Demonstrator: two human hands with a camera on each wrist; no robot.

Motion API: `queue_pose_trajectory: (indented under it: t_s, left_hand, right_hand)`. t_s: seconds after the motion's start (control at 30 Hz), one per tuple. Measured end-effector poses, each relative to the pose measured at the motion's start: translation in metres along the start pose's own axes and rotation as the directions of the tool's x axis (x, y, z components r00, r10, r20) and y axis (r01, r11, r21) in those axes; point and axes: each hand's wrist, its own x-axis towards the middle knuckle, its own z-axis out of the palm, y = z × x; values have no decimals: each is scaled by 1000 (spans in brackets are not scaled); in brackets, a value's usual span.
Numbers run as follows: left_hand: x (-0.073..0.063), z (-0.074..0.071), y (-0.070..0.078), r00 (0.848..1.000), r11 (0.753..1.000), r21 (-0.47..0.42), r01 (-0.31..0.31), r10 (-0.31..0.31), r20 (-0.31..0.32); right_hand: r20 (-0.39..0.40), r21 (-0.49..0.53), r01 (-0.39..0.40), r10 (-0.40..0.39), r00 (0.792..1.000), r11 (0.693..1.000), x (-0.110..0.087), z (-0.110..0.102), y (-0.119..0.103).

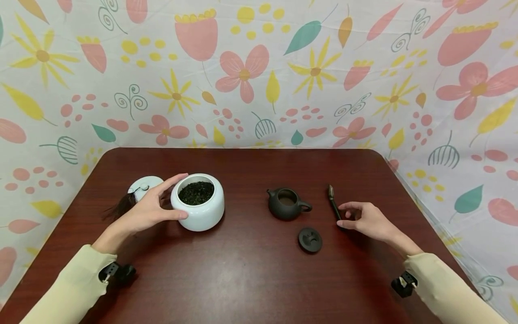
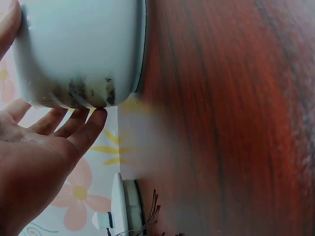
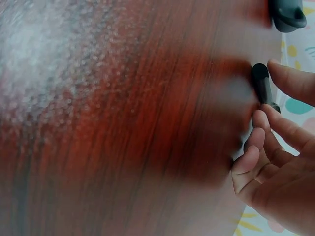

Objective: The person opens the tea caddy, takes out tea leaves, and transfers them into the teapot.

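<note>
My left hand point(image 1: 147, 209) holds the side of a white tea jar point(image 1: 202, 216), thumb at the front and fingers behind. Dark loose tea leaves point(image 1: 196, 193) fill the uncovered jar. The left wrist view shows fingertips against the jar's wall point(image 2: 83, 44), which bears a dark painted mark. Over on the right, my right hand point(image 1: 370, 220) pinches the near end of a slim tea scoop point(image 1: 332, 198) with a dark handle and a brownish metallic head. In the right wrist view, thumb and forefinger stand on either side of its handle point(image 3: 262, 83), low over the table.
A small dark teapot point(image 1: 285, 207), uncovered, stands between the hands, its handle pointing right. Its round dark lid point(image 1: 310, 240) lies in front. Behind my left hand is a white lid point(image 1: 145, 185) with a dark tassel point(image 1: 124, 206). A flowered cloth point(image 1: 259, 90) hangs beyond the wooden table point(image 1: 243, 279).
</note>
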Motion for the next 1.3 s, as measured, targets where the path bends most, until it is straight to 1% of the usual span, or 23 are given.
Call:
queue_pose_trajectory:
  t_s: [0.2,0.5,0.77,1.07,1.3]
  left_hand:
    - [0,0,-1,1000,1000,7,2,-2,-2]
    - [0,0,-2,1000,1000,8,1,-1,0]
    - [-1,0,-1,1000,1000,9,7,-8,5]
    - [-1,0,-1,1000,1000,3,6,-6,8]
    - [-1,0,-1,1000,1000,1,3,-3,5]
  right_hand:
    - [-10,-10,13,-13,1000,1000,2,1,1]
    - [-6,-16,24,-24,1000,1000,3,0,0]
    - [-13,-22,49,-49,999,999,3,0,4]
    - [-11,-32,4,-4,1000,999,1,0,4]
    - [-13,-40,2,-3,1000,999,1,0,2]
